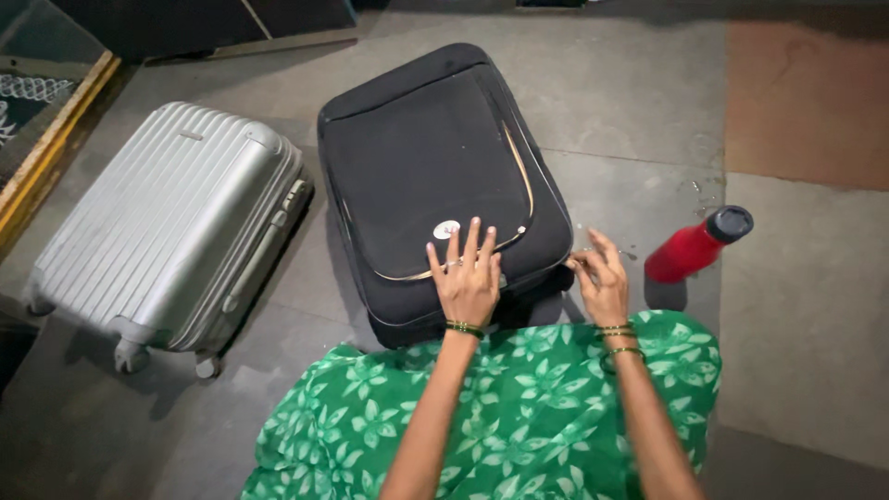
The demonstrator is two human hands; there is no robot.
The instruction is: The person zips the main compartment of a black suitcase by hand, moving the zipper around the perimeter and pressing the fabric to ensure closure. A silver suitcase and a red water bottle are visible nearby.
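Lying flat at twelve o'clock from the person's knees, the black suitcase (435, 167) is being steadied by the left hand (466, 278), fingers spread, while the right hand (602, 282) is pinching what seems a zip pull at its three-o'clock edge.

There's a silver hard-shell suitcase (167, 231) lying flat on the grey floor (630, 102), wheels toward the person, ribbed shell facing up. Off on the other side a red bottle with a black cap (696, 244) stands on the floor. The person's wearing green floral-print fabric (519, 417).
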